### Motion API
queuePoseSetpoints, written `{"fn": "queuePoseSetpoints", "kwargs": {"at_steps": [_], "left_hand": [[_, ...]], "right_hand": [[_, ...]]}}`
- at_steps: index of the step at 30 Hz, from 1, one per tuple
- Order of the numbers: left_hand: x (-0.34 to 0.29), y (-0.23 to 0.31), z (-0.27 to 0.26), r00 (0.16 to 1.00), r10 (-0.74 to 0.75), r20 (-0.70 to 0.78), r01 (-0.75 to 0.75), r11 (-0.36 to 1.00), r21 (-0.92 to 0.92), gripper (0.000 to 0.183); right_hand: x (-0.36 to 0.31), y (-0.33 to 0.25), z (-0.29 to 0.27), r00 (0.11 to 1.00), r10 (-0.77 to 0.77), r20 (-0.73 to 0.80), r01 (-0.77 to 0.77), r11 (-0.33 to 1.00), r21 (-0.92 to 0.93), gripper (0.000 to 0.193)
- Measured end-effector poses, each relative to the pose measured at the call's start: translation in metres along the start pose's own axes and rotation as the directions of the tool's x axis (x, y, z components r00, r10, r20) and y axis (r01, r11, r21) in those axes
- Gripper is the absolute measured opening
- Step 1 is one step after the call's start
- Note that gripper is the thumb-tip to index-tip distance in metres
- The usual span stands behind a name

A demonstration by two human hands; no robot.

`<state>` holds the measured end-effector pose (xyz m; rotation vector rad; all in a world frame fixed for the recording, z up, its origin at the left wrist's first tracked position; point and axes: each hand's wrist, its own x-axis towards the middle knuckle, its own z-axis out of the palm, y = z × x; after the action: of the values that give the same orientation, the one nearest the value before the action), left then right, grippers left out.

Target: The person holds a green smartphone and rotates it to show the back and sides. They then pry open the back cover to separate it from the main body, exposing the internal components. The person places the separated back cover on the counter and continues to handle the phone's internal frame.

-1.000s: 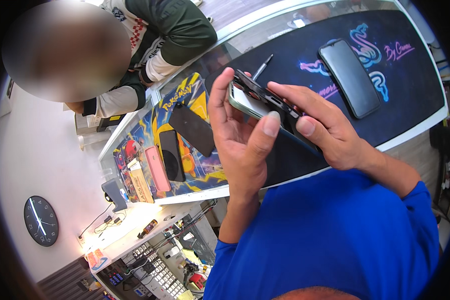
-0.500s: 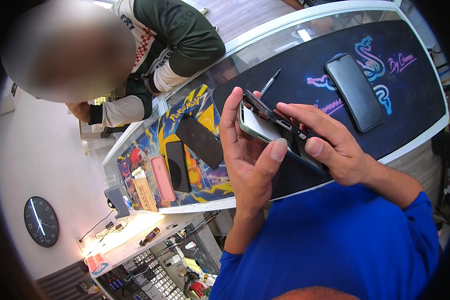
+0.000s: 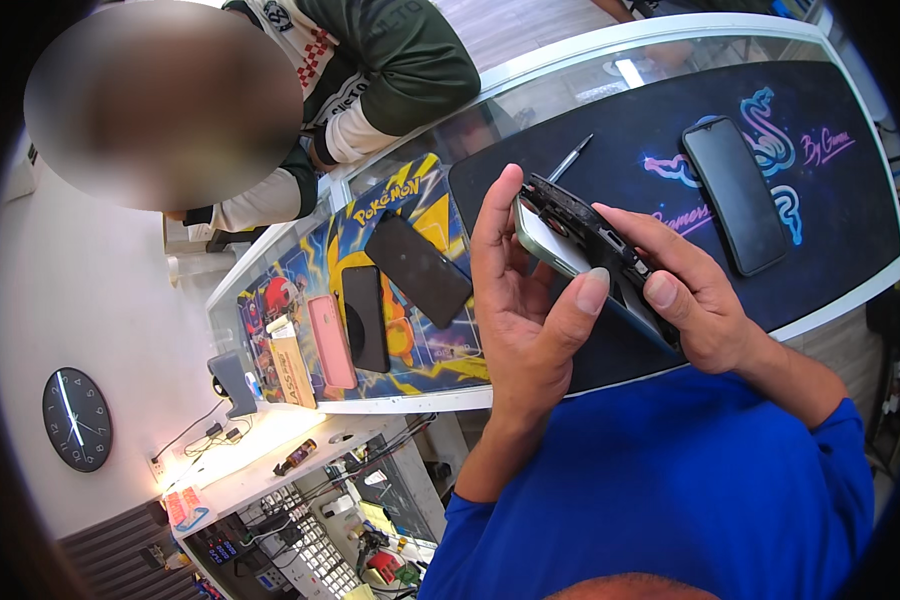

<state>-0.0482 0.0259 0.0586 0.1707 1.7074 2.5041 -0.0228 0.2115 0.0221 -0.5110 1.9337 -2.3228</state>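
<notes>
My left hand [image 3: 530,320] is closed around a phone with a pale green edge [image 3: 550,247], its thumb on the near long side. A black phone case [image 3: 598,228] lies tilted over the phone, with a gap between the two at the left end. My right hand [image 3: 705,315] grips the case by its right part, thumb on the near edge and fingers behind. The right ends of phone and case are partly hidden by my fingers. Beyond my hands, a slim pen-like tool [image 3: 572,157] rests on the black mat [image 3: 620,130]. Right of them lies a dark phone [image 3: 737,195].
Left on the counter, a colourful mat [image 3: 430,365] bears two dark slabs [image 3: 418,268], [image 3: 366,318], a pink phone case [image 3: 331,342] and a small cardboard box [image 3: 291,366]. Across the counter leans a person in a dark green sleeve [image 3: 415,70]. A cluttered side shelf [image 3: 270,450] stands lower left.
The whole view has shifted, so the counter and my hands appear farther right. The black case and the phone stay in my hands, with the case turned slightly against the phone.
</notes>
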Motion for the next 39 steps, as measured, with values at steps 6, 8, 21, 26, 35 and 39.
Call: {"fn": "queuePoseSetpoints", "kwargs": {"at_steps": [6, 8, 21, 26, 35, 39], "left_hand": [[0.000, -0.003, -0.002, 1.000, 0.022, 0.006, -0.022, 1.000, -0.010, 0.097], [0.000, -0.004, -0.002, 1.000, 0.026, 0.010, -0.026, 0.999, -0.026, 0.098], [0.002, -0.008, 0.005, 0.998, -0.010, -0.061, 0.007, 0.998, -0.056, 0.091], [-0.001, -0.010, 0.004, 0.996, -0.028, -0.086, 0.022, 0.997, -0.069, 0.088], [-0.006, -0.012, 0.003, 0.997, 0.000, -0.080, -0.009, 0.994, -0.113, 0.103], [-0.008, -0.007, 0.008, 0.996, -0.019, -0.090, 0.005, 0.988, -0.152, 0.107]], "right_hand": [[0.001, 0.005, 0.001, 1.000, -0.022, -0.009, 0.022, 1.000, 0.006, 0.062], [0.001, 0.005, 0.002, 0.999, -0.038, -0.020, 0.039, 0.999, 0.026, 0.061], [-0.003, 0.002, 0.008, 0.994, 0.103, -0.046, -0.095, 0.983, 0.158, 0.062], [-0.003, 0.007, 0.008, 0.995, 0.094, -0.025, -0.087, 0.975, 0.204, 0.064], [-0.004, 0.014, 0.006, 1.000, -0.018, -0.002, 0.018, 0.986, 0.169, 0.066], [-0.007, 0.013, 0.002, 1.000, 0.000, 0.022, -0.004, 0.984, 0.178, 0.070]]}}
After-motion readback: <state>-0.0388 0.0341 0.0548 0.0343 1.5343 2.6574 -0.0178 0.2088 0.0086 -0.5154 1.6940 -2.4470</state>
